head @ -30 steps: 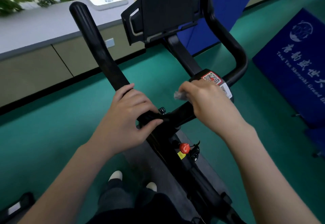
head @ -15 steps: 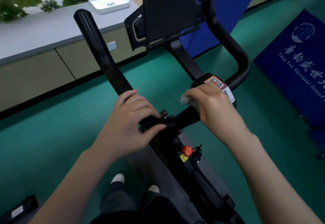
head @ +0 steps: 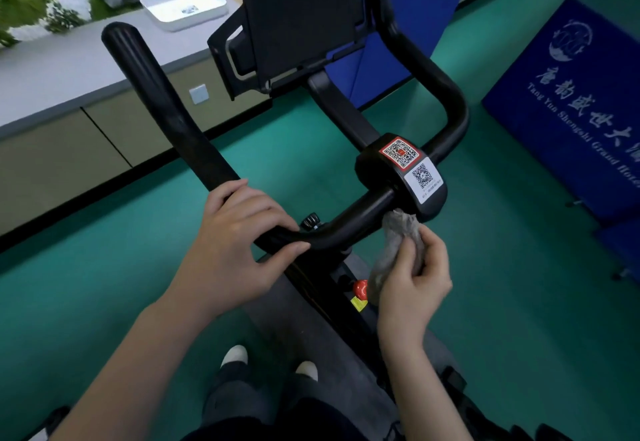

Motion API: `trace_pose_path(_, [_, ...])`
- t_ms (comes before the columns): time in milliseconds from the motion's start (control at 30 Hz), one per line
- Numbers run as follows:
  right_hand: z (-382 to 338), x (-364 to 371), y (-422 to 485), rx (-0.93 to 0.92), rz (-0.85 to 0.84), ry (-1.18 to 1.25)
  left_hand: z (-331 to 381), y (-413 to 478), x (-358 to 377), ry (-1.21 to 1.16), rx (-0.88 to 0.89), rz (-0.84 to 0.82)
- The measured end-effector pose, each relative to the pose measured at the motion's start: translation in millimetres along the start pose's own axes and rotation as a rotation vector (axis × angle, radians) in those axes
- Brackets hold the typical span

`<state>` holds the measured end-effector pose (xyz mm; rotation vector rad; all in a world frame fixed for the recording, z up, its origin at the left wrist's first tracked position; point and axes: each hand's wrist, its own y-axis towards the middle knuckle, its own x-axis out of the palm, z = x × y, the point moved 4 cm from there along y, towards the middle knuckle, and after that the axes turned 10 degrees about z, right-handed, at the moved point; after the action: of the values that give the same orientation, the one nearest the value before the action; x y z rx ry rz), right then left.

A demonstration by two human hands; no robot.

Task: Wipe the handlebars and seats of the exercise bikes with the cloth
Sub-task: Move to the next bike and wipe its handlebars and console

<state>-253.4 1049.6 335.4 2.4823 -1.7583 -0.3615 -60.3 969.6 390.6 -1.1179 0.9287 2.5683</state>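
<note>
The cloth (head: 398,246) is a crumpled grey wad bunched in my right hand (head: 414,284), my fingers (head: 427,250) curled closed around its lower part. Its upper end pokes up and touches the underside of the black handlebar (head: 360,213), right where the crossbar meets the central clamp housing (head: 384,166). That housing carries two QR stickers (head: 410,165), one bordered in red and one white, and sits just beyond the cloth.

My left hand (head: 239,243) grips the handlebar at the near bend on the left, fingers wrapped over the top and thumb pressed along the near side. From there the left bar (head: 162,108) runs away and up to a rounded end. The right bar (head: 440,94) loops up on the far right. A small black knob (head: 310,222) stands just beside my left fingertips.

Beyond the clamp, a black tablet holder (head: 294,21) rises on its stem. Below my right hand, a red knob (head: 360,290) shows on the bike frame, partly hidden by the cloth.

The bike stands on a dark mat (head: 301,329) over green flooring (head: 104,250). My white shoe tips (head: 235,355) show at the near edge. A grey counter (head: 62,69) with a white tray (head: 183,7) runs along the far left, and a blue sign (head: 575,104) with white lettering lies at the right.
</note>
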Motion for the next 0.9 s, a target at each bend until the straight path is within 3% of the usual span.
trace_pose_path(167, [5.1, 22.6, -10.8, 0.232, 0.041, 0.120, 0.3, 0.4, 0.1, 0.014, 0.017, -0.016])
trace_pose_path(333, [14.9, 18.7, -45.3, 0.301, -0.125, 0.194, -0.3, -0.6, 0.7, 0.029, 0.028, -0.016])
trace_pose_path(467, [20.4, 20.8, -15.5, 0.329, 0.032, 0.173, -0.5, -1.8, 0.8, 0.035, 0.040, -0.013])
trace_pose_path(667, [15.5, 38.0, -10.5, 0.394, 0.115, 0.252, -0.2, -2.8, 2.1, 0.047, 0.054, -0.014])
trace_pose_path(900, [7.7, 38.9, -57.1, 0.529, -0.017, 0.360, -0.7, -2.7, -0.6, 0.043, 0.067, 0.004])
